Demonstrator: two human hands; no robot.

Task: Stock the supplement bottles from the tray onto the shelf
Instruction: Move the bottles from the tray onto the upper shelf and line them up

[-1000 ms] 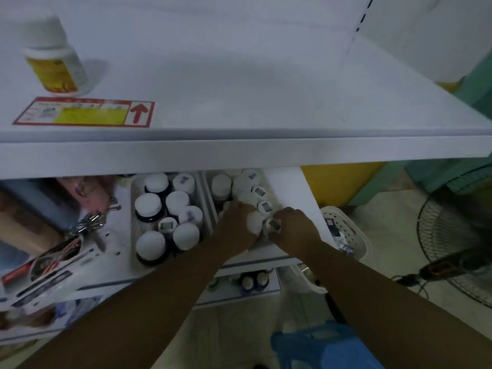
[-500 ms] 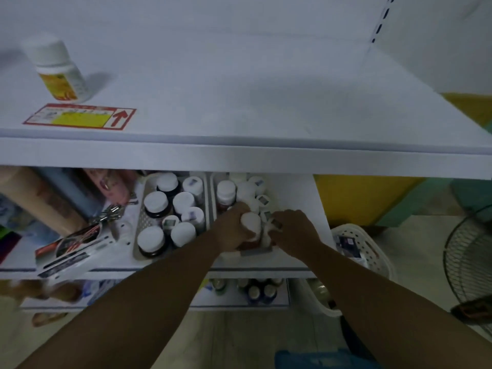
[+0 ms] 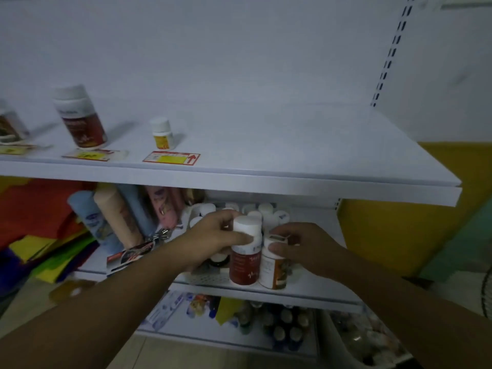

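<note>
Lifted since a moment ago, the white-capped, red-labelled supplement bottle [image 3: 244, 258] hangs upright over the near edge of the white perforated plastic tray [image 3: 205, 278], the left hand [image 3: 213, 243] curled round its cap. The right hand [image 3: 302, 249] grips the white-capped, orange-labelled bottle [image 3: 273, 270], which touches the first on its right. The white upper shelf [image 3: 279, 145] lies above and farther, roughly equally near both hands.

The top shelf [image 3: 266, 145] is smooth, white and dull, like painted metal. On it lies a shiny paper tag [image 3: 171, 157]. Under the top shelf, the red bottle [image 3: 243, 267] and the orange bottle [image 3: 274, 272] are smooth plastic with shiny labels. The tray [image 3: 210, 278] there is white plastic full of little holes.
</note>
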